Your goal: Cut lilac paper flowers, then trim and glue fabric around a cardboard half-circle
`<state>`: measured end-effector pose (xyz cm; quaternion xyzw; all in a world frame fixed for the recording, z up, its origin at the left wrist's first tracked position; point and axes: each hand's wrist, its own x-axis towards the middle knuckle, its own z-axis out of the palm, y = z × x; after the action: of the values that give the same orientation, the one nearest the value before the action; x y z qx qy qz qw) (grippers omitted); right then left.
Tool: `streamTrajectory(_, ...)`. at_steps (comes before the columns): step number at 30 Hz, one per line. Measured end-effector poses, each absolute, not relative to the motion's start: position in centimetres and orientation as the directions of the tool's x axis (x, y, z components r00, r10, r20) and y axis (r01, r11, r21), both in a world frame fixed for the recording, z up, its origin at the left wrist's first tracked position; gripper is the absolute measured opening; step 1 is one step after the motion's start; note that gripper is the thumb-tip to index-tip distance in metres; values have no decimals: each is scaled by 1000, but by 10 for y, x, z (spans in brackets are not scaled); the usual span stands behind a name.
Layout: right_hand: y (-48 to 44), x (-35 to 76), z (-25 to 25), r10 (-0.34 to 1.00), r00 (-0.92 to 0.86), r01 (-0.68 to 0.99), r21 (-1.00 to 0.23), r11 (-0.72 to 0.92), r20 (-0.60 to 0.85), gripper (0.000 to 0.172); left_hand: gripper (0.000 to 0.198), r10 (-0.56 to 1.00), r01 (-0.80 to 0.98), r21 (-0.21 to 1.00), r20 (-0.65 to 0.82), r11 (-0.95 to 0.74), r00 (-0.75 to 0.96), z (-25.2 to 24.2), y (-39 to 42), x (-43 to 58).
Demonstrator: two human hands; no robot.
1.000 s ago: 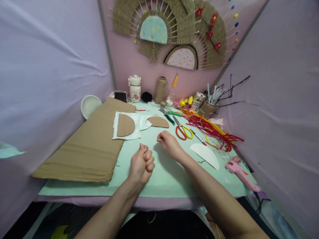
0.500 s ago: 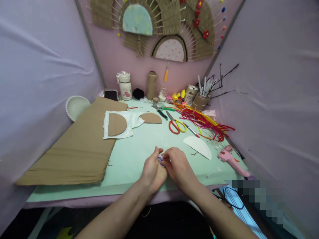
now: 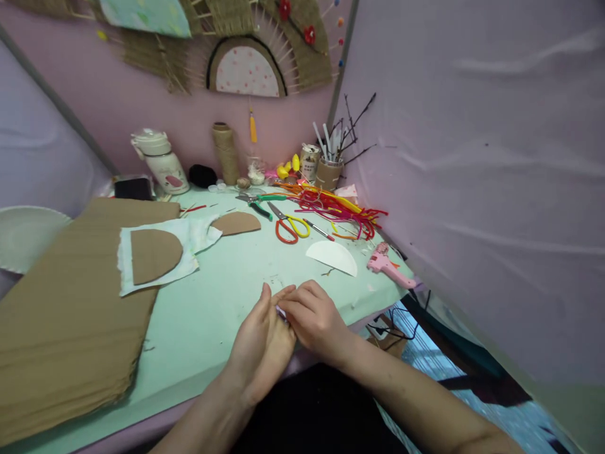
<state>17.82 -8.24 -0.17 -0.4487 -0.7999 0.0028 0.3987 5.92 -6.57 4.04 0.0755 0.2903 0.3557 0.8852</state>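
Observation:
My left hand (image 3: pixel 259 340) is palm up near the table's front edge, its thumb out to the side and its fingers stretched beneath the other hand. Over that palm, my right hand (image 3: pixel 314 318) has its fingers bent together on a small crumpled purple-and-white piece (image 3: pixel 282 312). Most of this piece is hidden by the fingers, so its kind does not show. Just beyond the hands lies a white half-round piece (image 3: pixel 333 257), with scissors (image 3: pixel 287 224) with red and yellow handles further back.
Brown cardboard (image 3: pixel 70 302) covers the left, with a cardboard half-round (image 3: pixel 155 255) on patterned cloth (image 3: pixel 123 271). Pliers (image 3: pixel 259 205), a pen (image 3: pixel 319 229), coloured pipe cleaners (image 3: pixel 335 211) and a pink glue gun (image 3: pixel 390 268) lie right. A bottle (image 3: pixel 163 164) and twine spool (image 3: pixel 225 154) stand behind.
The view has swung to the right. My left hand has opened flatter, with its thumb further from the fingers, and less of the small purple-and-white piece shows.

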Motion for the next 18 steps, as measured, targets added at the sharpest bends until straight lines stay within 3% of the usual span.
streamTrajectory(5,-92,181,-14,711,-291,714,-349,607,640,22,26,615,-498,362,-487,788,620,39,-72,59)
streamTrajectory(11,-125,194,-3,762,-419,750,-285,597,494,25,33,528,-402,343,-592,849,609,36,-80,58)
streamTrajectory(15,-143,207,7,801,-380,726,-388,568,462,24,41,490,-306,392,-575,868,655,38,-94,60)
streamTrajectory(18,-155,220,5,837,-327,656,-532,535,439,16,35,423,-186,462,-488,867,764,38,-106,66)
